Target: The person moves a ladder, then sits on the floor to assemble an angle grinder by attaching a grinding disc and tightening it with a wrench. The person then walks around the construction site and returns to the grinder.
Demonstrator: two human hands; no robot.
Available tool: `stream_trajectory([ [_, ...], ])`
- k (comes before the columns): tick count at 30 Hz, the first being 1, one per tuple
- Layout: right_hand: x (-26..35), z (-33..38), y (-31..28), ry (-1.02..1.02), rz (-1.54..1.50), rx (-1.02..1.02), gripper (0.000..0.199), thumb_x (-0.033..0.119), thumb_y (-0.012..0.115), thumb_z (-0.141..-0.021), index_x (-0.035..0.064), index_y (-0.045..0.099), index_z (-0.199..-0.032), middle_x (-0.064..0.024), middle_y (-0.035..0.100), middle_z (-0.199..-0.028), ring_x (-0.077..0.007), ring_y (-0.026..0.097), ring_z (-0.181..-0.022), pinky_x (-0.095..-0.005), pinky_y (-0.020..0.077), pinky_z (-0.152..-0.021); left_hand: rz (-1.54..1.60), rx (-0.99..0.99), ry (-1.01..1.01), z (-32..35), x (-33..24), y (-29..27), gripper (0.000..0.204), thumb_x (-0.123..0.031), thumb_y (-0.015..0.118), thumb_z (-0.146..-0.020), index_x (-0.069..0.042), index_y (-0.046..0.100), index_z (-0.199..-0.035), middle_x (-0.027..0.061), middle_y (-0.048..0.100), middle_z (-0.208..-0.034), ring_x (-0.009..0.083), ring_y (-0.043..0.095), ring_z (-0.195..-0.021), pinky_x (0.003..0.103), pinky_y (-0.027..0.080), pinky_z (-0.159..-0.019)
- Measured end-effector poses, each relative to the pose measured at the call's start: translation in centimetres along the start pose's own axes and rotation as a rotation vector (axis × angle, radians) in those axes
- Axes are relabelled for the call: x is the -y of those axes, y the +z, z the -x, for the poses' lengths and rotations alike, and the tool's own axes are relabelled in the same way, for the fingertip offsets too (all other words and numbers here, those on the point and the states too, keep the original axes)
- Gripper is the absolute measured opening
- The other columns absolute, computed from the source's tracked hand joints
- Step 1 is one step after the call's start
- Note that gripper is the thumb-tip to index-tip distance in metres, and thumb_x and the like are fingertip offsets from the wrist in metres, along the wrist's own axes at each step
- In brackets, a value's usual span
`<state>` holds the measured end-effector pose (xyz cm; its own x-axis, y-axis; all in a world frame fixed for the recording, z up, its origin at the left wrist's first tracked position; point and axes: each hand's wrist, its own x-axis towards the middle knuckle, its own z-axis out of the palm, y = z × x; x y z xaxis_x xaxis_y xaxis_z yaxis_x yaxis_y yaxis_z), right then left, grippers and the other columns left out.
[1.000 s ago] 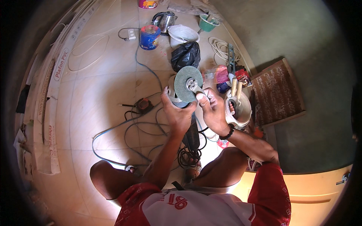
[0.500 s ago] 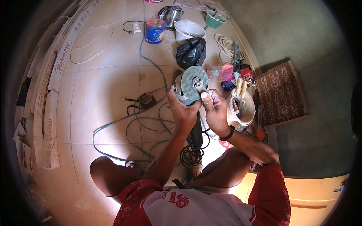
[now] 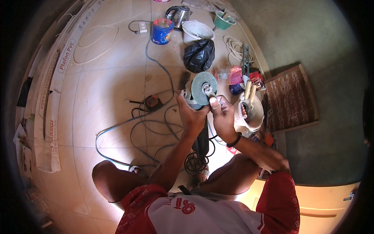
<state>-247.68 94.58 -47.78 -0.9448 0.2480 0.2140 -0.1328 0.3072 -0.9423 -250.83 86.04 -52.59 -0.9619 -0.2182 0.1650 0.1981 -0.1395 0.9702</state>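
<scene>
An angle grinder is held up over the floor, its green disc facing up toward me. My left hand wraps around the grinder's head, just below and left of the disc. In my right hand, a small metal spanner is pinched between thumb and fingers. The spanner's far end lies on the nut at the disc's centre. Part of the grinder's body is hidden behind my hands.
A tape measure and looping cables lie on the tiles to the left. A pail of tools stands close to my right hand. Farther off are a black plastic bag, a blue bucket, a white bucket and a kettle.
The disc and grinder head have shifted slightly to the right and tilted a little. Both hands keep their holds, with the spanner still on the nut.
</scene>
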Motion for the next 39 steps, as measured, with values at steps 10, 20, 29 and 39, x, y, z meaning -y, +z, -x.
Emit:
stream_trajectory([
  [10,-0.7,0.2,-0.2,-0.011,-0.076,-0.016,0.027,0.021,0.053,-0.097,0.0022,0.05,-0.078,0.0029,0.041,-0.067,-0.0052,0.036,-0.066,-0.0244,0.0339,-0.057,-0.056,-0.006,-0.031,0.4,-0.8,0.2,0.08,-0.012,0.079,-0.061,0.006,0.036,-0.126,0.02,0.05,-0.113,0.0277,0.052,-0.106,0.038,0.04,-0.093],
  [20,-1.2,0.5,-1.0,0.057,-0.041,-0.011,0.027,0.023,0.052,-0.097,0.0033,0.051,-0.079,0.0032,0.044,-0.068,-0.0051,0.037,-0.066,-0.0235,0.0349,-0.06,0.005,0.057,-0.051,0.3,1.7,0.8,0.079,-0.015,0.079,-0.061,0.008,0.037,-0.124,0.018,0.053,-0.109,0.0237,0.054,-0.101,0.035,0.043,-0.089],
  [29,2.1,-1.4,-2.2,0.269,-0.033,0.199,0.027,0.028,0.055,-0.096,0.0036,0.055,-0.084,0.0065,0.044,-0.065,-0.0028,0.037,-0.058,-0.02,0.0302,-0.05,0.285,0.165,-0.213,-1.0,1.4,0.1,0.079,-0.014,0.078,-0.059,0.008,0.036,-0.122,0.0181,0.048,-0.113,0.0251,0.052,-0.103,0.036,0.042,-0.092],
  [39,3.8,-3.1,-8.8,0.355,-0.219,0.115,0.016,0.024,0.055,-0.095,0.0101,0.052,-0.09,0.0043,0.045,-0.058,-0.004,0.038,-0.041,-0.0197,0.0287,-0.036,0.415,0.016,-0.293,-6.4,0.1,-6.7,0.057,-0.01,0.078,-0.066,-0.004,0.049,-0.115,0.0087,0.06,-0.101,0.0199,0.06,-0.087,0.036,0.051,-0.078],
])
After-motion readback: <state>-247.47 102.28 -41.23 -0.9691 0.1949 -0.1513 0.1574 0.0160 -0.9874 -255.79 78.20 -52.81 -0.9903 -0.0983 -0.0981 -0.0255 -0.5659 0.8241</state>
